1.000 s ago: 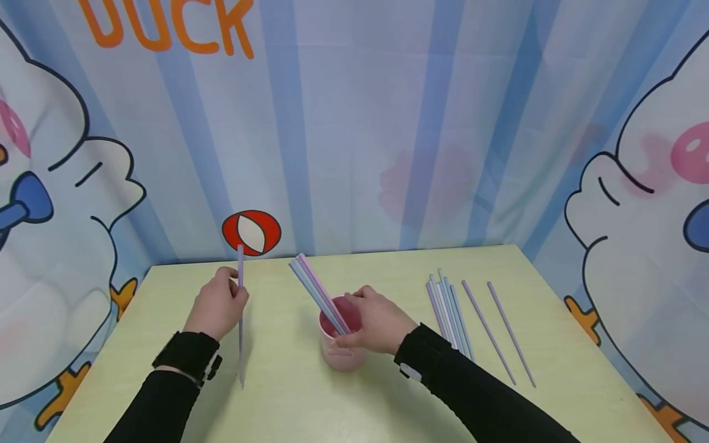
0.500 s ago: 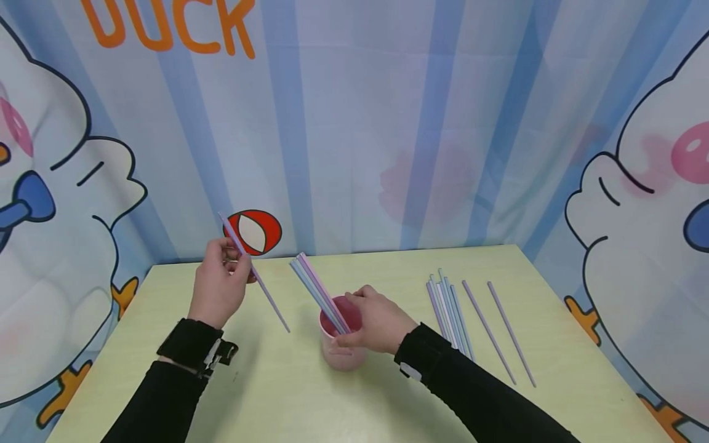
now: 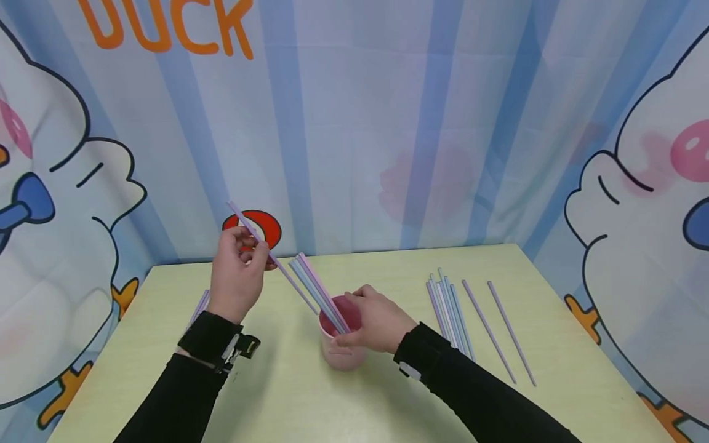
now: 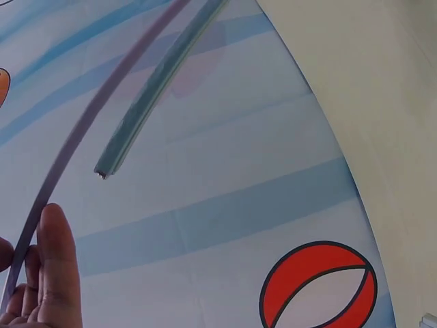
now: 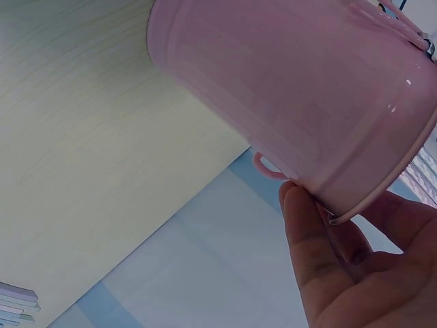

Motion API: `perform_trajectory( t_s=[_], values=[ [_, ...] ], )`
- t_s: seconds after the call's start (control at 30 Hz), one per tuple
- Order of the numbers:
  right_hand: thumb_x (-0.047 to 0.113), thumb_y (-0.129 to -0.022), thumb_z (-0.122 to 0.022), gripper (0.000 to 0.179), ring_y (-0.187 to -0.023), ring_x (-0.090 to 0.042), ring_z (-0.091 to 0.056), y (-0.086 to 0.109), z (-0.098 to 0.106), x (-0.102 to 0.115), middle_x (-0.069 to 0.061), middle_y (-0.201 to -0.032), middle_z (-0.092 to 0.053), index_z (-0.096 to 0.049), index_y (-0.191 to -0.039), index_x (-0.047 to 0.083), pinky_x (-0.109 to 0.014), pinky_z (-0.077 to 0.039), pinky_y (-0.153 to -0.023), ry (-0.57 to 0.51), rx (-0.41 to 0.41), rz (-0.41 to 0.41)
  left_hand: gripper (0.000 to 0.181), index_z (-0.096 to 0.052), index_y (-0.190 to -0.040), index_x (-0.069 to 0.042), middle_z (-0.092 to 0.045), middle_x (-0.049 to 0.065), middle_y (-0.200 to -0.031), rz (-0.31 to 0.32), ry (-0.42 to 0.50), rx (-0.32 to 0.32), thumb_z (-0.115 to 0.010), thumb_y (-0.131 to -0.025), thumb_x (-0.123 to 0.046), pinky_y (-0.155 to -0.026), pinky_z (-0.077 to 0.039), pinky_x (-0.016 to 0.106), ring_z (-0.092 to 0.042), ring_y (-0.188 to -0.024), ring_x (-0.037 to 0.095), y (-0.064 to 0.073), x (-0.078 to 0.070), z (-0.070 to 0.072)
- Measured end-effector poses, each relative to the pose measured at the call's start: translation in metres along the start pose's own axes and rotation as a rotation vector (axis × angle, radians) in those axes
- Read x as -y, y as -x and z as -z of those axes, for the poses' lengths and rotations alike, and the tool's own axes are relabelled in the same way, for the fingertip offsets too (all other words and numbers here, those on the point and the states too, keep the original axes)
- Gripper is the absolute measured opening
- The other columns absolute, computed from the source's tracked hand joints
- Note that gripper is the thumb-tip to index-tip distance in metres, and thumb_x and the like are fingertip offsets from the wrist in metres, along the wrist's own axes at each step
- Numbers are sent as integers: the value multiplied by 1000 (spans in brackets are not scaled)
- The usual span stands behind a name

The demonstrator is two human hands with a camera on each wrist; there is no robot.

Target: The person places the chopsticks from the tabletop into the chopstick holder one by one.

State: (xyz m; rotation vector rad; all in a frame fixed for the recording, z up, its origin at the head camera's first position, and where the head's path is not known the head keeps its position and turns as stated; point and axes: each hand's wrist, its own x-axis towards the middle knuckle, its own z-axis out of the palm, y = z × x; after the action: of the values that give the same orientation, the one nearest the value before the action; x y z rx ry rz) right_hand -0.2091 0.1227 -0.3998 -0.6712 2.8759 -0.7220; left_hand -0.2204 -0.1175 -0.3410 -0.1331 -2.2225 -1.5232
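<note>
My left hand pinches a thin purple straw between thumb and fingers. The straw slants down to the right, its lower end close to the left rim of a pink bucket; whether it touches the rim I cannot tell. Blue, purple and pink straws lean out of the bucket to the left. My right hand holds the bucket by its rim. In the right wrist view the fingertips grip that rim near a small side loop.
Several straws lie bunched on the table to the right, with two single purple straws beside them. More purple straws lie at the left, partly hidden behind my left wrist. A printed curtain hangs behind the table.
My left hand has lifted the purple straw, tilted it from upright to slanting, and carried it right toward the bucket. The right hand and bucket have stayed still.
</note>
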Motion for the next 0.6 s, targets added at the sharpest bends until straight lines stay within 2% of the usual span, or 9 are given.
perform_trajectory(
  t_s=[0.17, 0.37, 0.6],
  values=[
    [52, -69, -82, 79, -96, -19, -57, 0, 0, 1, -6, -117, -55, -61, -131, 7, -34, -56, -86, 8, -1, -2, 37, -37, -131, 0, -55, 16, -107, 13, -7, 25, -52, -101, -15, -71, -58, 19, -69, -78, 25, 1, 6, -8],
    [53, -70, -81, 87, -99, -20, -58, 0, 1, 1, -6, -119, -55, -56, -138, 6, -34, -55, -88, 21, 7, -16, 32, -39, -126, -1, -58, 14, -105, 38, -62, 48, -51, -101, -17, -77, -60, 30, -70, -79, 23, 7, 14, -19],
    [53, -69, -82, 86, -99, -20, -58, -1, 0, 2, -6, -119, -54, -57, -137, 7, -35, -56, -87, -3, 16, -40, 30, -42, -124, -2, -59, 15, -105, 69, -120, 92, -52, -101, -19, -80, -60, 40, -68, -80, 24, 15, 24, -30]
  ],
)
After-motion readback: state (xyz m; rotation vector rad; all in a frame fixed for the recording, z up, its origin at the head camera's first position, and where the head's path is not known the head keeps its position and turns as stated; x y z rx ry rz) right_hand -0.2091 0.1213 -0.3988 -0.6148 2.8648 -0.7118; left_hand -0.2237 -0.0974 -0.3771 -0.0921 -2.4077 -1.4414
